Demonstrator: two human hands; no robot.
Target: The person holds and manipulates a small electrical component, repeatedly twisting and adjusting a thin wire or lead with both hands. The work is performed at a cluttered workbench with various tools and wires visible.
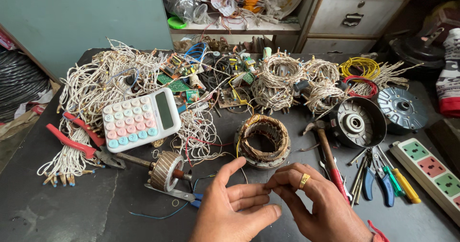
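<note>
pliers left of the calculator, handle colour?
Red handles on the steel pliers, beside the white calculator with pastel keys; clearest in the head view.

Pretty cramped little workshop corner: a dark, scuffed worktable [57, 208] fills most of the view, and behind it on the far left there's a plain teal wall [72, 17] with a bit of paper stuck near the top. Far middle has an open shelf [235, 30] crammed with plastic bags and crumpled paper, and right beside it on the right sits a wooden drawer unit [354, 12] with pale drawer fronts and metal pulls. Light is soft and even, like daylight.
</note>
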